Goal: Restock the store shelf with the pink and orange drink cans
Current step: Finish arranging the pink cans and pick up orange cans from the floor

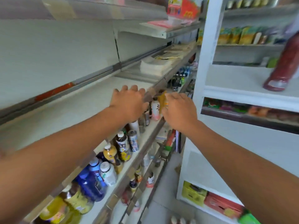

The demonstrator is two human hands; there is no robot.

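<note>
Orange can [162, 100] sits upright in the fingers [166, 97] of my right hand [178, 111], right at the front edge of the bare shelf [72, 107]. The fingers wrap its right side & hide approx half of it, so I can't tell how deep the grip goes. Just beside it, lower left, a pink-and-white drink [155, 110] stands on the lower shelf [146, 136]; capped top, bottle or can, can't say. My left hand [129, 105] hovers over the bare shelf's edge, fingers spread fairly wide, holding nothing I can see. Step in hand, I reckon: set the orange can onto the bare shelf. To do it well I'd lift it clear of the front rail [151, 93], keep it vertical, land the base flat well inside the edge w/ the left hand ready to steady it, & only then loosen the fingers. Risk: clipping the rail, or dropping it onto the bottles [123, 146] below. Further out on the right, a white cabinet [200, 62] w/ a blurred red container [281, 68].
</note>
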